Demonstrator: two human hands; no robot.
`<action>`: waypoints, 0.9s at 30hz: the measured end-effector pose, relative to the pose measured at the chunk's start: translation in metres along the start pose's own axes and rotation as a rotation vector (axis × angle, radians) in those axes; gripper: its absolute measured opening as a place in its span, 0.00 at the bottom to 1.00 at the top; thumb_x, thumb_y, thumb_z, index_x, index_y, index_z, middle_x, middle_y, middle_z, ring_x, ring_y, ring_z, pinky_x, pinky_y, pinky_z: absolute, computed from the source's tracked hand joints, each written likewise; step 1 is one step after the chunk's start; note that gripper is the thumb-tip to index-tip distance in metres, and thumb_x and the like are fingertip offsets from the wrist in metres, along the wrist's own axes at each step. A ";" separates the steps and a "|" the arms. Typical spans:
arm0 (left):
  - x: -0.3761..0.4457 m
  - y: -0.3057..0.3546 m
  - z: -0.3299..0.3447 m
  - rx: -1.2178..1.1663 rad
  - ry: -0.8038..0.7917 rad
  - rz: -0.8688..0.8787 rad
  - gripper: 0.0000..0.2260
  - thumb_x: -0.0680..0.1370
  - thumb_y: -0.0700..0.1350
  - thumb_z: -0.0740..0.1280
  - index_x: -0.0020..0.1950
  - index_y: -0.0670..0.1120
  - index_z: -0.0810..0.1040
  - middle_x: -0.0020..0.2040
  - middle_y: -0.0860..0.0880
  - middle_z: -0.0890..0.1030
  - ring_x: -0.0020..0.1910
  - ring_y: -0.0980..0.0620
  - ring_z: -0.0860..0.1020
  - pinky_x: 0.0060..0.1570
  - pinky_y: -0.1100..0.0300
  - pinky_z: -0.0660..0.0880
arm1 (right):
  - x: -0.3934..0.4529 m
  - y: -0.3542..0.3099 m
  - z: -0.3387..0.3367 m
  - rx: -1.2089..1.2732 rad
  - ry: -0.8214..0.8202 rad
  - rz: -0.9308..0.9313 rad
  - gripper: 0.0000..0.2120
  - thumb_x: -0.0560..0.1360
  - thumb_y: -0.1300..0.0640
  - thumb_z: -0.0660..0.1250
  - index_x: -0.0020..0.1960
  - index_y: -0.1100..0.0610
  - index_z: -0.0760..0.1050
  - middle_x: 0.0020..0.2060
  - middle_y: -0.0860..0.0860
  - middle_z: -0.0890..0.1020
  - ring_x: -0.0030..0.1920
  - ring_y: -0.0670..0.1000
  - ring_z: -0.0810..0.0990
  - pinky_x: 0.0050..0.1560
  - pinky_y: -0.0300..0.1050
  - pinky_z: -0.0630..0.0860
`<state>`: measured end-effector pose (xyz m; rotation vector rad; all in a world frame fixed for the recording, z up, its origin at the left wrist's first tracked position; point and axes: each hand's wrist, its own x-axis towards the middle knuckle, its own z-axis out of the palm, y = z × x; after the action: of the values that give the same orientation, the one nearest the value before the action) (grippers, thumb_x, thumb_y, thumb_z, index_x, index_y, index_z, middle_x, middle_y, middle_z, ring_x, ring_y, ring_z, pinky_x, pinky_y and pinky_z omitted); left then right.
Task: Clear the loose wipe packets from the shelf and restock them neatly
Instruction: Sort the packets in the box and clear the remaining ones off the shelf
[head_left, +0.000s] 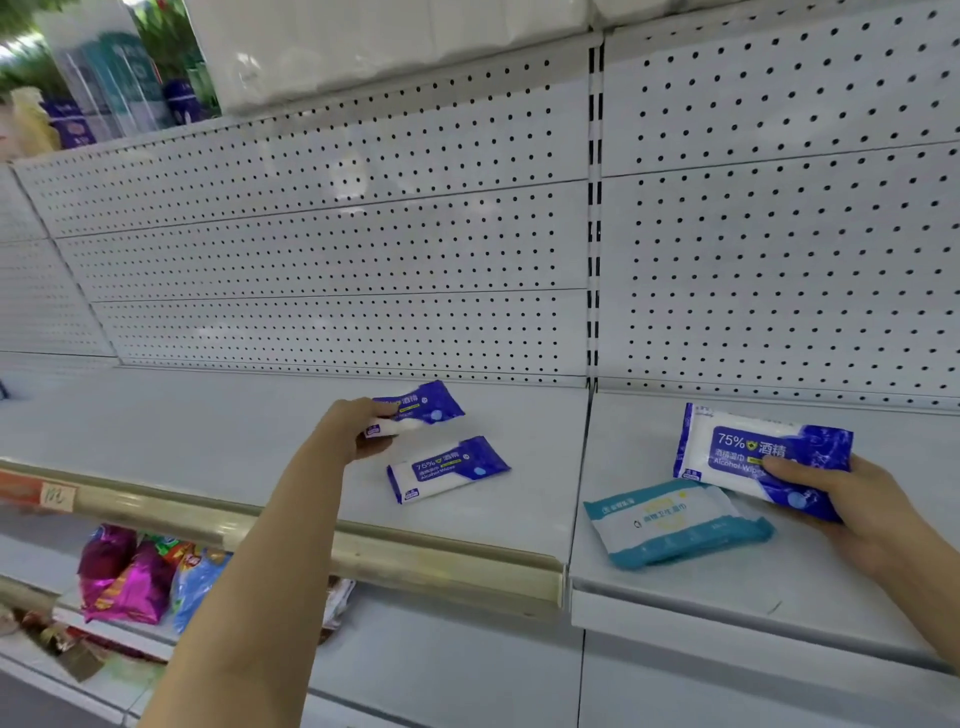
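Several wipe packets lie on a white shelf (208, 431). My left hand (358, 428) grips the near end of a small blue-and-white alcohol wipe packet (423, 405) at the back of the shelf. A second small blue packet (447, 467) lies flat just in front of it, untouched. On the adjoining shelf section to the right, my right hand (826, 488) holds a larger blue alcohol wipe packet (748, 452) by its right end, tilted up. A teal-and-white wipe packet (675, 522) lies flat just below it.
A white pegboard back wall (363, 249) rises behind the shelf, with a slotted upright (595, 234) between the two sections. A cream price rail (363, 545) edges the shelf front. Colourful snack bags (135, 577) sit on the lower shelf at the left. White packs (363, 47) fill the shelf above.
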<state>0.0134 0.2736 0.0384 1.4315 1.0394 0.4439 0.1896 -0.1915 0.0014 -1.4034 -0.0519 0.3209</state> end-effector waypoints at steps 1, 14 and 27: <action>-0.008 0.000 -0.002 -0.075 -0.033 -0.020 0.12 0.73 0.39 0.74 0.53 0.38 0.77 0.45 0.40 0.81 0.38 0.47 0.80 0.30 0.58 0.81 | 0.002 0.001 -0.001 -0.002 0.004 -0.001 0.26 0.61 0.62 0.76 0.59 0.61 0.75 0.50 0.59 0.82 0.45 0.55 0.81 0.39 0.47 0.82; -0.050 -0.034 0.037 0.754 0.212 0.023 0.33 0.67 0.58 0.78 0.58 0.40 0.67 0.50 0.42 0.76 0.49 0.45 0.77 0.43 0.56 0.71 | 0.002 -0.001 -0.006 0.057 -0.041 0.017 0.27 0.53 0.59 0.80 0.50 0.57 0.76 0.52 0.59 0.82 0.49 0.56 0.82 0.41 0.50 0.81; -0.074 -0.044 0.073 -0.078 0.062 0.116 0.15 0.65 0.37 0.81 0.45 0.42 0.78 0.41 0.42 0.83 0.37 0.45 0.80 0.43 0.49 0.81 | -0.006 0.001 -0.014 0.086 -0.025 -0.042 0.19 0.65 0.65 0.76 0.54 0.58 0.77 0.50 0.57 0.83 0.47 0.54 0.83 0.43 0.47 0.83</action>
<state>0.0187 0.1648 0.0074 1.4200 0.9810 0.6106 0.1867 -0.2067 -0.0010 -1.3118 -0.0872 0.3021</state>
